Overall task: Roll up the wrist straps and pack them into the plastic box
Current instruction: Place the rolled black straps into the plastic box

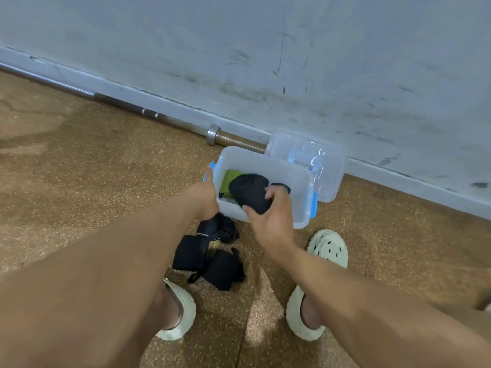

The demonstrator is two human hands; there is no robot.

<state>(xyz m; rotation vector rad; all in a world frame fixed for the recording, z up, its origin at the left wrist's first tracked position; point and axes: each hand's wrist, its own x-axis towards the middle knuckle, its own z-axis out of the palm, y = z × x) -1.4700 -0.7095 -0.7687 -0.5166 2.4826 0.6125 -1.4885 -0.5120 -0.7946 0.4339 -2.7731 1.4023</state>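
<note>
Rolled wrist strap (pixel 249 193) gripped by right hand (pixel 268 219) over plastic box (pixel 303 181).

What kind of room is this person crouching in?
Probably a gym: a barbell lies along the scuffed wall, the floor looks like speckled rubber, and black wrist straps lie by a plastic box.

Loose straps (pixel 210 251) lie before the box (pixel 300 181).
</note>
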